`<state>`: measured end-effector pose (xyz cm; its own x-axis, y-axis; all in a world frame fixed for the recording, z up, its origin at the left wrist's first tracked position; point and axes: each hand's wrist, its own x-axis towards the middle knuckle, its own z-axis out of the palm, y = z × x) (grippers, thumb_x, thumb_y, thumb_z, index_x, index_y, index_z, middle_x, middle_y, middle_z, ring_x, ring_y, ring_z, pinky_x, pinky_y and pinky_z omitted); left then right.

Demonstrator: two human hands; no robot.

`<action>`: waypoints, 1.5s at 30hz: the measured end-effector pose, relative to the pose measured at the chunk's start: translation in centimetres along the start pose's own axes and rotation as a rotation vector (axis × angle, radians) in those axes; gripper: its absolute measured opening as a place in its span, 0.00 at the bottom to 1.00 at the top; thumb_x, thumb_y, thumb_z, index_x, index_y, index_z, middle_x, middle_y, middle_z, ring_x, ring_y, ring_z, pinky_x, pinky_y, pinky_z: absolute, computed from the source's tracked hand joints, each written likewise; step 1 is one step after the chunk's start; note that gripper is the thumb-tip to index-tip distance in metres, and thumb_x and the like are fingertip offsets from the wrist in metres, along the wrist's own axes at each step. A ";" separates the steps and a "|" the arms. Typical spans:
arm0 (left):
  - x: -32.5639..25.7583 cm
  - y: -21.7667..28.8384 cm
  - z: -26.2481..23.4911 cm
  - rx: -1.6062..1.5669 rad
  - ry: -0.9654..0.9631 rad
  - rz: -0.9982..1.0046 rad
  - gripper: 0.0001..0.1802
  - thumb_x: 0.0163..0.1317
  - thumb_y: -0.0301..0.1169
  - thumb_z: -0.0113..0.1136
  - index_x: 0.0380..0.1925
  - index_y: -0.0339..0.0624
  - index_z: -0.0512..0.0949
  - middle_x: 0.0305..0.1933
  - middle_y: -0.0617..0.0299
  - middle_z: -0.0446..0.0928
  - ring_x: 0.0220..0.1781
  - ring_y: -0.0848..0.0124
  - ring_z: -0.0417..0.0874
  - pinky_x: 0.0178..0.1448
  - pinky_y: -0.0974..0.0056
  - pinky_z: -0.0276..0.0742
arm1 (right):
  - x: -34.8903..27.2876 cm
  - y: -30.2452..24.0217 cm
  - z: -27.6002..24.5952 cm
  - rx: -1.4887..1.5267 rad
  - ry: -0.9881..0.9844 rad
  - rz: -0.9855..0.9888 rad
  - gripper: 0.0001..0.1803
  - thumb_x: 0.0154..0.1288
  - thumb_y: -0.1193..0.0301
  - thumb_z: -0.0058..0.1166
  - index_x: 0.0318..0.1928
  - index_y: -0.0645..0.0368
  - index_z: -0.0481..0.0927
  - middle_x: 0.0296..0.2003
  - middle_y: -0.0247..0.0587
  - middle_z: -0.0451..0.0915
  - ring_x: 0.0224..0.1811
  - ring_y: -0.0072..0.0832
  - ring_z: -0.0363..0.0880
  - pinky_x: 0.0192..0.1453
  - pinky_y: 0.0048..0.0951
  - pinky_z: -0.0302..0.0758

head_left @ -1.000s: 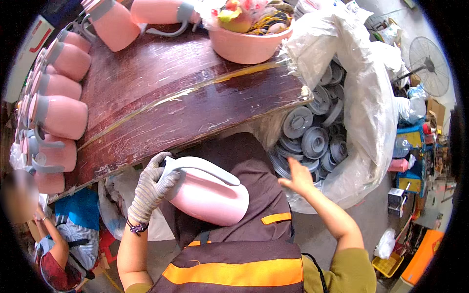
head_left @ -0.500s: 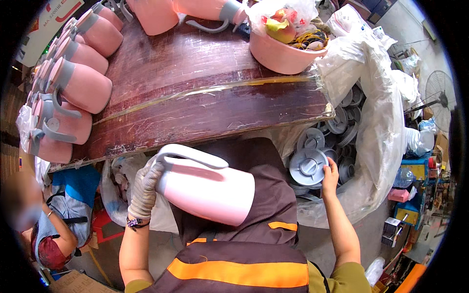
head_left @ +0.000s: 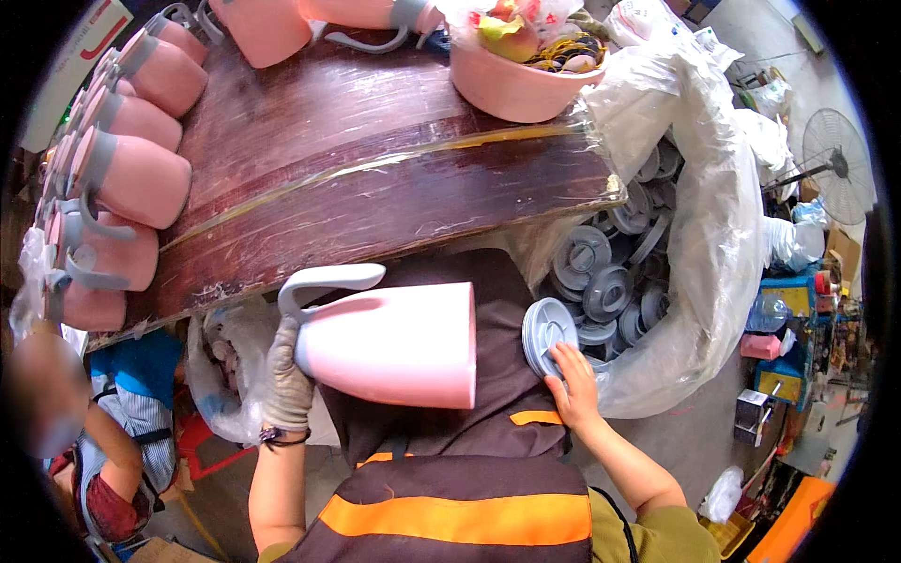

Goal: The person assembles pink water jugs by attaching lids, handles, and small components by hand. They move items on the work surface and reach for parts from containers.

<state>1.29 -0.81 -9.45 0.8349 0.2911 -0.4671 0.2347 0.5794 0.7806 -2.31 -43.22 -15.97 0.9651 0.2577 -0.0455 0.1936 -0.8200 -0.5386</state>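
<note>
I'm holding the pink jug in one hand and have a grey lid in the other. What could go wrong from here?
1. The left hand grips the pink jug only at its handle end, lying sideways off the table; it could slip or tip.
2. The right hand holds the grey lid by its edge; it might drop.
3. The bag of lids sags open and could spill.

This is a small factory or assembly workshop. A worn wooden tabletop [head_left: 375, 188] carries rows of identical pink jugs [head_left: 141, 178] with grey handles, far ahead of the left grip [head_left: 286, 385]. Just beyond the right grip [head_left: 572, 375] a big clear plastic sack [head_left: 713, 235] holds a bulk load of grey lids [head_left: 601, 281]. A standing fan [head_left: 835, 164], boxes and clutter crowd the concrete floor [head_left: 694, 441] off to the right.
</note>
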 end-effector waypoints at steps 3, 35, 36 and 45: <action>0.5 -1.1 -0.1 -0.079 0.002 -0.058 0.21 0.68 0.43 0.56 0.51 0.37 0.76 0.46 0.59 0.80 0.47 0.70 0.80 0.54 0.64 0.75 | -0.1 -0.4 0.8 -0.002 0.107 -0.090 0.24 0.60 0.64 0.60 0.56 0.57 0.76 0.53 0.47 0.76 0.57 0.46 0.73 0.59 0.41 0.69; -5.5 6.5 4.1 0.846 -0.126 0.857 0.35 0.62 0.49 0.58 0.58 0.30 0.68 0.63 0.55 0.67 0.57 0.68 0.73 0.61 0.63 0.68 | 9.6 -12.2 -2.6 1.509 -0.158 0.450 0.18 0.70 0.61 0.52 0.52 0.62 0.76 0.35 0.28 0.77 0.29 0.11 0.65 0.32 0.15 0.62; -5.5 6.6 4.4 0.723 -0.135 0.737 0.35 0.62 0.50 0.59 0.59 0.31 0.68 0.62 0.56 0.68 0.56 0.69 0.73 0.60 0.63 0.68 | 9.6 -11.9 -2.9 1.462 -0.195 0.397 0.20 0.71 0.60 0.51 0.54 0.62 0.75 0.39 0.30 0.77 0.33 0.13 0.70 0.36 0.16 0.67; -6.0 2.6 6.2 0.505 0.119 0.800 0.42 0.60 0.54 0.59 0.63 0.30 0.63 0.58 0.54 0.71 0.58 0.64 0.73 0.65 0.59 0.64 | 10.9 -12.8 -1.7 1.165 -0.134 0.148 0.26 0.73 0.64 0.44 0.66 0.63 0.63 0.59 0.45 0.68 0.62 0.31 0.67 0.67 0.30 0.62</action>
<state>-0.01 -5.78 -2.04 0.7918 0.5500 0.2657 -0.1735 -0.2145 0.9612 6.07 -30.76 -8.17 0.9250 0.3078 -0.2225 -0.2630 0.0963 -0.9600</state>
